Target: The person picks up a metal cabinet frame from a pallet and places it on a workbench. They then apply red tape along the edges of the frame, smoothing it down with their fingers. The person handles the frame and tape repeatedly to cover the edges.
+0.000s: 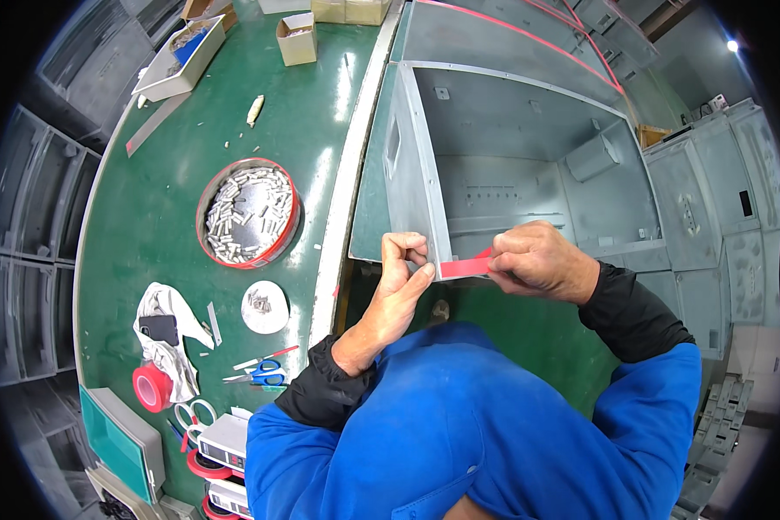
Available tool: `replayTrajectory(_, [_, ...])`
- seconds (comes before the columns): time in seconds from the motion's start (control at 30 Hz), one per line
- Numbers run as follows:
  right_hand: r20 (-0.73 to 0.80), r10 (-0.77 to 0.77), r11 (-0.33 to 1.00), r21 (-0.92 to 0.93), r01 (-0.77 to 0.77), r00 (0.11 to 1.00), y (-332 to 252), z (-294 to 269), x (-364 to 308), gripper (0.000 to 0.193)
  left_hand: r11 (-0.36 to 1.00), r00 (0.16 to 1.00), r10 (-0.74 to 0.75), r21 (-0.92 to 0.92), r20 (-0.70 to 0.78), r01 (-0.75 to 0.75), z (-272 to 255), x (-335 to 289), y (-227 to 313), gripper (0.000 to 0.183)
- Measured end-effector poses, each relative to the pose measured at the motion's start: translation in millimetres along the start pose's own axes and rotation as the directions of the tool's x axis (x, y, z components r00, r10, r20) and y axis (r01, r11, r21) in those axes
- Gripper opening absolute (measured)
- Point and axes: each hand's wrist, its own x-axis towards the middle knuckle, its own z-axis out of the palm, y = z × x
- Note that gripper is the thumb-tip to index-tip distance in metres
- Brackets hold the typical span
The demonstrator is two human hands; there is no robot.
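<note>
A grey metal cabinet [426, 160] lies in front of me with its open side facing up toward me. A strip of red tape [464, 268] runs along its near edge from the left corner. My right hand [542, 263] is closed on the strip's right end, fingers pinched together. At that left corner is my left hand [399, 290], its fingers curled and its thumb tip pressed against the metal frame beside the tape's end. Whether the left fingers also pinch the tape cannot be made out.
On the green table [260, 87] at left stand a round tin of small metal cylinders [293, 212], a white dish [273, 322], blue scissors [269, 374], a red tape roll [152, 387] and a white cloth [160, 303]. Grey cabinets [685, 199] stand at right.
</note>
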Motion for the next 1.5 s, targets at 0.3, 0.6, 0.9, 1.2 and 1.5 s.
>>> replayTrajectory(0.3, [0.035, 0.008, 1.0, -0.003, -0.008, 0.999, -0.7, -2.4, -0.6, 0.022, 0.998, 0.999, -0.028, -0.046, 0.035, 0.029, -1.9, 1.3, 0.3, 0.036])
replayTrajectory(0.6, [0.043, 0.011, 0.999, 0.046, -0.013, 0.999, -0.4, -3.7, -0.4, 0.02, 0.995, 0.998, -0.055, -0.083, 0.027, 0.057, -2.8, 1.0, -1.4, 0.037])
replayTrajectory(0.9, [0.039, 0.017, 0.998, 0.059, -0.019, 0.999, 0.7, -2.5, -1.4, 0.02, 0.997, 0.998, -0.048, -0.067, 0.028, 0.05, -2.9, 1.5, -2.4, 0.037])
replayTrajectory(1.2, [0.013, 0.02, 0.998, 0.063, -0.02, 1.0, -0.3, -1.2, -1.0, 0.021, 0.994, 0.998, -0.069, -0.083, 0.012, 0.07, -1.9, 0.9, 0.2, 0.037])
replayTrajectory(1.5, [0.005, 0.027, 0.996, 0.081, -0.027, 1.0, -1.1, -1.2, -0.3, 0.021, 0.993, 0.996, -0.084, -0.085, 0.017, 0.085, -2.2, 1.2, -1.2, 0.036])
